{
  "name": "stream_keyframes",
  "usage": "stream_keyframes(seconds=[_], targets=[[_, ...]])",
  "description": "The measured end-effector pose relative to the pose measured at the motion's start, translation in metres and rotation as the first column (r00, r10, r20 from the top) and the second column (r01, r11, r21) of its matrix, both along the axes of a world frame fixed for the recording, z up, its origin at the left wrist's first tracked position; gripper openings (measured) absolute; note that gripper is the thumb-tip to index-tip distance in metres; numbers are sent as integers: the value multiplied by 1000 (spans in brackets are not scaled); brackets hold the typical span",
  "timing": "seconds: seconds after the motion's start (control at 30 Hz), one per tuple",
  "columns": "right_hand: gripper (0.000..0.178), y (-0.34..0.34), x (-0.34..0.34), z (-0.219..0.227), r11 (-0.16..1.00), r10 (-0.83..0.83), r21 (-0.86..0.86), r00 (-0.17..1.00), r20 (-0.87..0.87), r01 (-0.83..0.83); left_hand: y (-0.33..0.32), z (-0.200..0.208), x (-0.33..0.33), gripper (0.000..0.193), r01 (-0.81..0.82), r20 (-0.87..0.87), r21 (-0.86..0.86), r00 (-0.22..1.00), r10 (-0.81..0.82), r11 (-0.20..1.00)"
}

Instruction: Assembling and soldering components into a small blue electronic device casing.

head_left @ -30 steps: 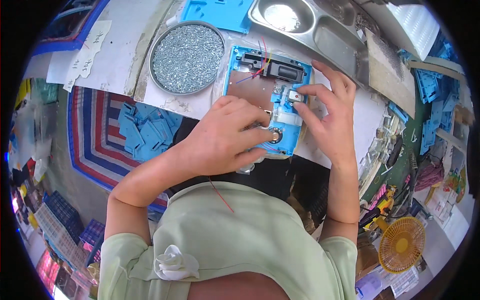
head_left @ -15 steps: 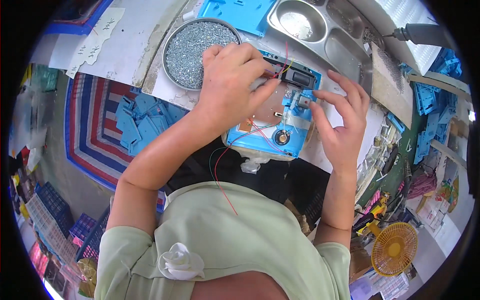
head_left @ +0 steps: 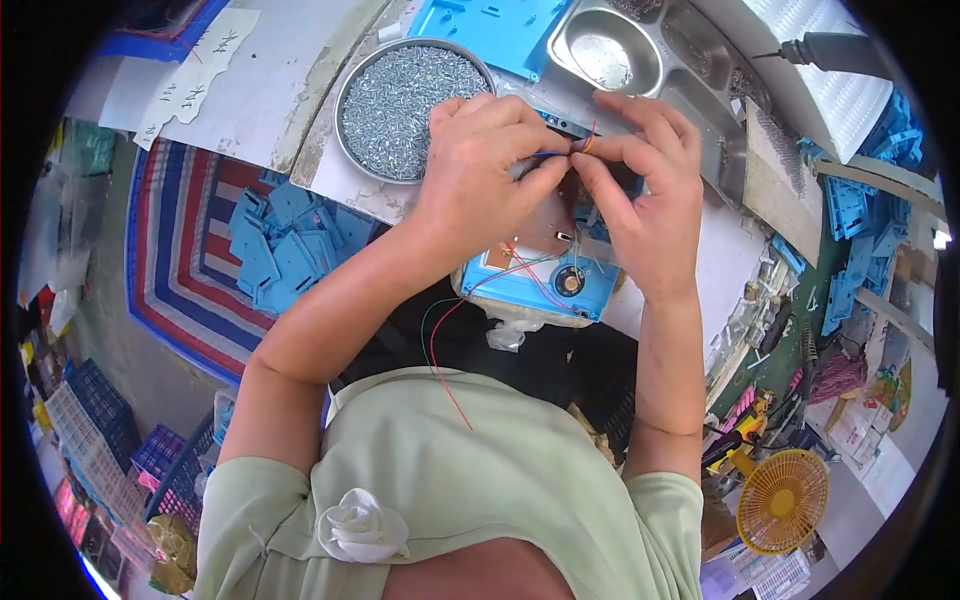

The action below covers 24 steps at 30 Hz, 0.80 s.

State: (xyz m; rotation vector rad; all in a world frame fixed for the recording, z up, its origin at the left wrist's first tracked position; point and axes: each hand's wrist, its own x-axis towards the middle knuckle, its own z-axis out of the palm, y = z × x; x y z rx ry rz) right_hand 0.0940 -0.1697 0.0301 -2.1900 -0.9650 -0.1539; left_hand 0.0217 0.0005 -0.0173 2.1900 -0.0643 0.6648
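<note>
Above a light-blue plastic housing [head_left: 595, 296], both my hands meet at a few thin coloured wires [head_left: 589, 143]. My left hand [head_left: 480, 170] is pinched closed, a dark blue strand showing at its fingertips. Thumb and forefinger of my right hand [head_left: 648, 185] are also closed on the wires, from the other side. Inside the housing lie a brown circuit board [head_left: 540, 228] and a small round speaker [head_left: 569, 281]. The black part near the far edge is mostly hidden by my fingers. A red wire [head_left: 447, 385] and a green one trail over the near edge toward my shirt.
A round pan of small screws [head_left: 410, 110] stands left of the housing. Beyond it lie a blue plastic panel [head_left: 490, 35] and a metal compartment tray [head_left: 655, 60]. A dark electric screwdriver [head_left: 835, 53] hangs at the upper right. Blue panels [head_left: 285, 245] fill a striped bag at left.
My right hand has moved left and inward from beside the housing and now grips the wires, meeting the left fingertips. My view has shifted slightly.
</note>
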Motion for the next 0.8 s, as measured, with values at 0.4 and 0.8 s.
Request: stream_keyframes(seconds=[0.4, 0.8], targets=[[17, -2, -3, -4, 1000, 2, 18, 998, 60, -3, 5, -1, -3, 10, 71, -22, -253, 997, -79, 965], [19, 1, 0, -5, 990, 131, -69, 987, 98, -124, 6, 2, -22, 19, 7, 231, 161, 972, -45, 987]])
